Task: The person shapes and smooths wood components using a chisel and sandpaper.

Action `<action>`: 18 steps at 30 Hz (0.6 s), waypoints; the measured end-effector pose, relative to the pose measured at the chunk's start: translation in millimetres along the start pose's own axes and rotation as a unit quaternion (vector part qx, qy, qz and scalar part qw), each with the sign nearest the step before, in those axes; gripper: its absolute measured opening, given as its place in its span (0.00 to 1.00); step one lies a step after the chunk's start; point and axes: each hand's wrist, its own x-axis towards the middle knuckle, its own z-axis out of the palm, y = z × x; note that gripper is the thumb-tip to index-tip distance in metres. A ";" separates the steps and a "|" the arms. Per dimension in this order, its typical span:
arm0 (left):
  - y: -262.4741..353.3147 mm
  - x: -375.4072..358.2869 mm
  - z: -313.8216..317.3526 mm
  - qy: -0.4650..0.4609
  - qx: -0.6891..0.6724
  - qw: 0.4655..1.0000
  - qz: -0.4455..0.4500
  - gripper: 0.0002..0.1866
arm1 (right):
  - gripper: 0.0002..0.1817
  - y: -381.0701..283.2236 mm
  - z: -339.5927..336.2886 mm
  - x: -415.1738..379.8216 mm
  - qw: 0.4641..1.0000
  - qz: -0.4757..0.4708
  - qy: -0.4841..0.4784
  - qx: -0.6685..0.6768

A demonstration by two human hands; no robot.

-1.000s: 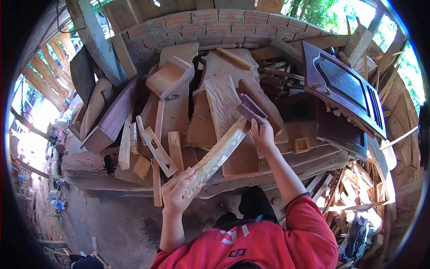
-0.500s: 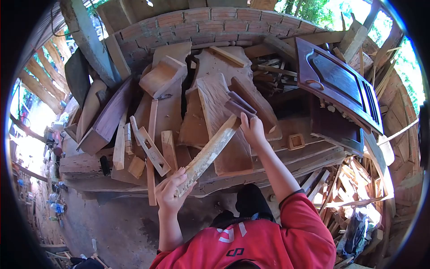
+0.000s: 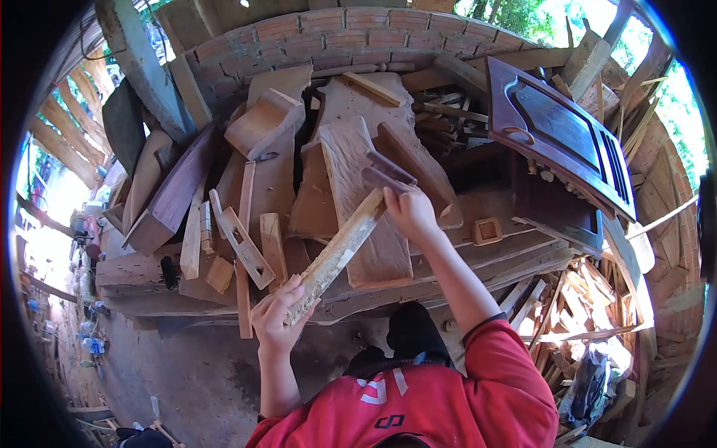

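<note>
A long, rough-edged wooden strip [image 3: 336, 254] slants up and to the right between my two hands over the workbench. My left hand [image 3: 279, 316] is closed round its lower end, fingers over the top. At its upper end my right hand [image 3: 411, 213] is closed, thumb and fingers pressed there. A dark brown, grooved piece [image 3: 388, 172] sits right at those right fingertips; I cannot tell whether that hand grips it too. Beneath the strip lies a broad, wavy-surfaced board [image 3: 351, 149], and a narrower brown board [image 3: 418, 172] leans beside it.
Left of the strip are a slotted wood piece [image 3: 243, 243], short offcuts [image 3: 220, 274] and a wooden tray-like piece [image 3: 265, 123]. A dark panelled door [image 3: 564, 134] leans at the right. A small square wooden frame [image 3: 488, 231] lies near the bench edge. Scrap wood [image 3: 582, 299] is heaped below right.
The view has shifted slightly. Both hands and the strip have moved a little to the left, and the dark grooved piece has moved along with my right hand.
</note>
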 end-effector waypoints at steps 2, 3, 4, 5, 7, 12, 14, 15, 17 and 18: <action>0.6 -2.3 1.7 0.000 0.001 1.000 -0.011 0.19 | 0.16 -33.3 -2.0 -19.4 0.998 -0.063 -0.014 -0.020; -2.9 -2.6 2.5 0.012 -0.005 1.000 -0.015 0.19 | 0.17 -57.4 -5.1 -32.9 0.978 -0.196 0.037 0.066; -5.3 -2.1 3.7 0.025 -0.010 0.999 -0.019 0.19 | 0.18 -75.8 -3.4 -47.1 0.930 -0.324 0.086 0.150; -3.8 -0.7 2.9 0.018 -0.001 1.000 -0.015 0.18 | 0.18 -78.2 9.2 -62.0 0.924 -0.353 0.060 0.137; -8.0 -1.6 4.0 0.016 0.001 1.000 -0.006 0.18 | 0.19 -77.9 12.3 -69.5 0.922 -0.367 0.020 0.119; -4.8 6.0 3.0 0.017 0.004 1.000 0.024 0.18 | 0.13 -5.5 7.3 -14.8 0.996 -0.036 0.083 0.011; -1.9 6.3 2.6 0.004 0.022 0.999 0.050 0.18 | 0.16 33.6 3.4 7.8 0.995 0.053 0.054 -0.067; -1.8 5.6 3.5 0.006 0.022 0.999 0.050 0.18 | 0.17 34.2 10.1 11.4 0.994 0.044 0.049 -0.088; -2.2 2.4 6.3 0.023 0.004 1.000 0.016 0.18 | 0.13 -11.6 12.9 -12.6 0.989 -0.115 0.094 0.019; -2.8 1.6 6.6 0.023 0.004 1.000 0.015 0.18 | 0.13 -34.2 14.9 -28.7 0.966 -0.217 0.060 0.124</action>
